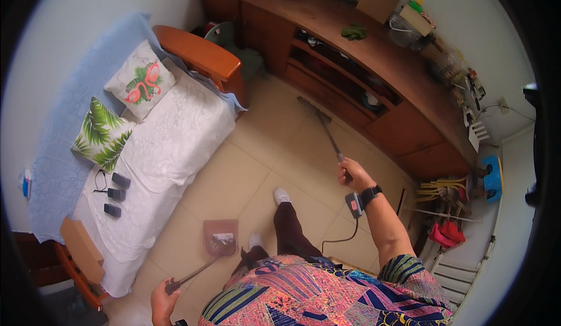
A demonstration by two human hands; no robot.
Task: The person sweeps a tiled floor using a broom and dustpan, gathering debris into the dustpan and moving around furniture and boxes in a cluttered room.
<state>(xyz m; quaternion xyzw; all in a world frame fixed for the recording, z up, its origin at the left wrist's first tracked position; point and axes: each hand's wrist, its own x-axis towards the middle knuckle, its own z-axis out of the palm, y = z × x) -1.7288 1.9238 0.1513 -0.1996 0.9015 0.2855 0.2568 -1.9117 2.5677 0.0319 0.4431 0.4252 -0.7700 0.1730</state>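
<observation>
My right hand (354,174) is closed around the handle of a broom (328,135), whose dark head lies on the tiled floor close to the front of the wooden cabinet. At the lower left, my left hand (164,299) grips the end of a dustpan's long handle. The reddish dustpan (220,228) rests on the floor between the sofa and my feet, with grey debris in it. A device with a cable is strapped at my right wrist.
A wooden sofa with a white cover (193,137) stands left, bearing two cushions and several small black devices. A long wooden cabinet (315,14) curves along the back and right. Folded stools, a blue stool (494,179) and a metal ladder (458,271) stand at the right wall.
</observation>
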